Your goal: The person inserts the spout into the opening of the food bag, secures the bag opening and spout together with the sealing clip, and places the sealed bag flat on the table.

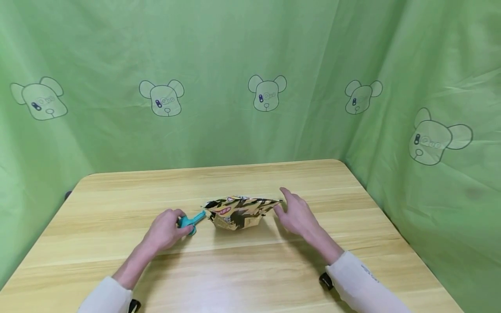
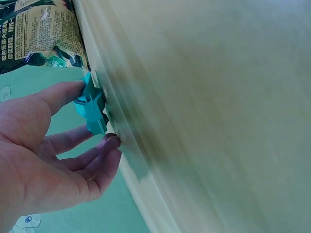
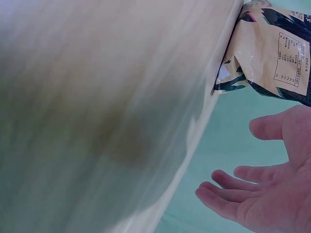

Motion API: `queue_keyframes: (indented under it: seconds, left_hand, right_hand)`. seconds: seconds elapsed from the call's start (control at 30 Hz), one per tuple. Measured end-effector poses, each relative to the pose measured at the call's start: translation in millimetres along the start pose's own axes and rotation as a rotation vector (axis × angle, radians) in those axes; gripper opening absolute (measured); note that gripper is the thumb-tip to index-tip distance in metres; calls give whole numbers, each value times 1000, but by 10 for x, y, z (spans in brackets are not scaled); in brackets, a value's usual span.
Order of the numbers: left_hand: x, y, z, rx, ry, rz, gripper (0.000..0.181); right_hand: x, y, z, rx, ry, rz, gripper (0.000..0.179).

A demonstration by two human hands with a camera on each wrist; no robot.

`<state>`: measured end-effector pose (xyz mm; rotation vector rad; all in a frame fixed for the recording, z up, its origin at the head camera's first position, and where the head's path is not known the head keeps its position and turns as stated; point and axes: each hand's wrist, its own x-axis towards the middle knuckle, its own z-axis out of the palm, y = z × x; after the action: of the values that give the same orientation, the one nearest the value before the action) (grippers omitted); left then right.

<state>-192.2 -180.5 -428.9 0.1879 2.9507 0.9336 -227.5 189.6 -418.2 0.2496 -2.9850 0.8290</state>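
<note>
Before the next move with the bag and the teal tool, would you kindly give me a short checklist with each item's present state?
1. Teal tool secured in the left hand: ok, held between thumb and fingers.
2. Bag resting on the table: ok.
3. Right hand gripping the bag: not ok; it is open beside the bag, apart from it in the right wrist view.
4. Tool clear of the bag: cannot tell; its tip is very close to the bag's left end.
5. Bag still sealed: cannot tell.

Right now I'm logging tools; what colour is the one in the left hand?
The tool is turquoise, clearest in the left wrist view.
</note>
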Motion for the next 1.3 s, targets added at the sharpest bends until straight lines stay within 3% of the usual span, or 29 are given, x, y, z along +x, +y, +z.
queue_keyframes:
  seconds: [0.43, 0.7, 1.03, 1.3]
  left_hand:
    - [10, 14, 4, -44, -11, -56, 29]
    - [-7, 20, -15, -70, 33, -66, 35]
    - [-37, 51, -64, -63, 121, -31, 34]
    - [-135, 134, -73, -65, 115, 15, 32]
  right_hand:
    - [-16, 44, -1, -12, 26, -18, 68]
    - [-21, 48, -9, -11, 17, -15, 69]
    - [-23, 56, -20, -3, 9, -7, 70]
    - [-15, 23, -12, 48, -7, 21, 65]
